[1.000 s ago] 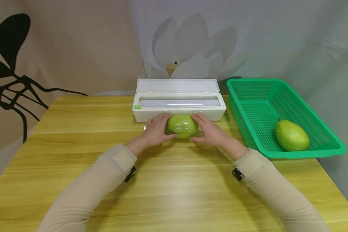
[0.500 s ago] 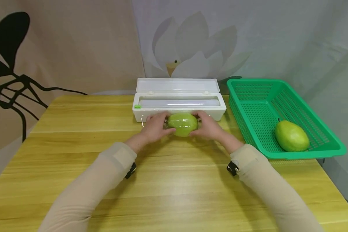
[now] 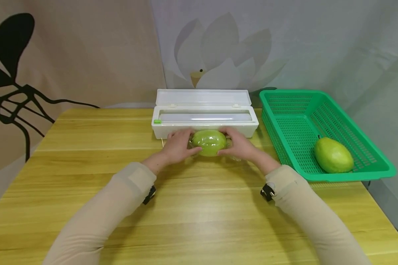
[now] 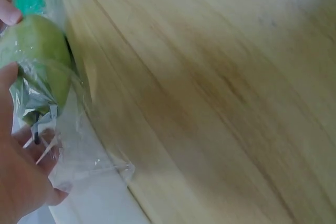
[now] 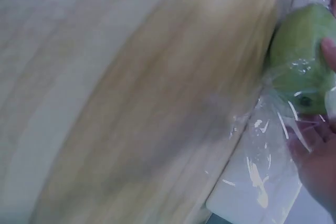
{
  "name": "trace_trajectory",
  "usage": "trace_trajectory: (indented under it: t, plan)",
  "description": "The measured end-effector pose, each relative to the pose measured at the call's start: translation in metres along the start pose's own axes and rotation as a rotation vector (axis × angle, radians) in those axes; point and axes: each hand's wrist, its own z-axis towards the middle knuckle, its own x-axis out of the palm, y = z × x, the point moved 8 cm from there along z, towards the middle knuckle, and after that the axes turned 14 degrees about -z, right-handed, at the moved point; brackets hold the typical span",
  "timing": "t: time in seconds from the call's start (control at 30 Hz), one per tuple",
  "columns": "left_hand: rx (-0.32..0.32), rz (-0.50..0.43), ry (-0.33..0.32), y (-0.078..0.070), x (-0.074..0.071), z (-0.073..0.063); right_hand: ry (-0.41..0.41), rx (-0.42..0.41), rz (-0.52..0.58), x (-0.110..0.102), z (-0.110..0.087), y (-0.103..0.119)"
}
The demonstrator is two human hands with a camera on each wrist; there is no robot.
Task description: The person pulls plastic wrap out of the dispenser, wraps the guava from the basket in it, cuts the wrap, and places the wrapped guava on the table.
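Right sleeve [image 3: 313, 217] shifted inward, hands [image 3: 177, 147] [image 3: 241, 147] holding film-covered pear [image 3: 209, 142]

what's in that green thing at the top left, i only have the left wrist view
Observer: The head view shows a second green fruit lying in a green basket.
Operator: ok and is the lid of the white box open
Observer: Yes, the lid of the white box is swung open along its back edge.
Operator: any loose film at the far end of the fruit between the hands
Observer: Yes, the right wrist view shows loose clear film past that end of the held fruit, beside the right hand.
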Motion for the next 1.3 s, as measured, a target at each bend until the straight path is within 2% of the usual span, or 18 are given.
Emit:
trace_trajectory:
  t: [0.2, 0.33, 0.8, 1.07, 1.3]
  plan:
    - [-0.008, 0.052, -0.032, 0.0011, 0.0002, -0.0013, -0.044, -0.04, -0.283, -0.002, -0.004, 0.0058]
    - [0.001, 0.069, -0.049, 0.0017, -0.0004, -0.0028, -0.064, -0.059, -0.39, -0.0038, -0.0063, 0.0084]
    - [0.015, 0.074, -0.054, 0.0055, -0.003, -0.0043, -0.023, -0.076, -0.421, -0.0032, -0.0083, 0.0073]
    - [0.027, 0.084, -0.021, 0.0022, -0.0007, -0.0059, -0.033, -0.096, -0.443, -0.0011, -0.0088, 0.006]
    - [0.016, 0.091, -0.017, 0.002, 0.0011, -0.0052, -0.009, -0.076, -0.477, -0.0018, -0.0088, 0.0044]
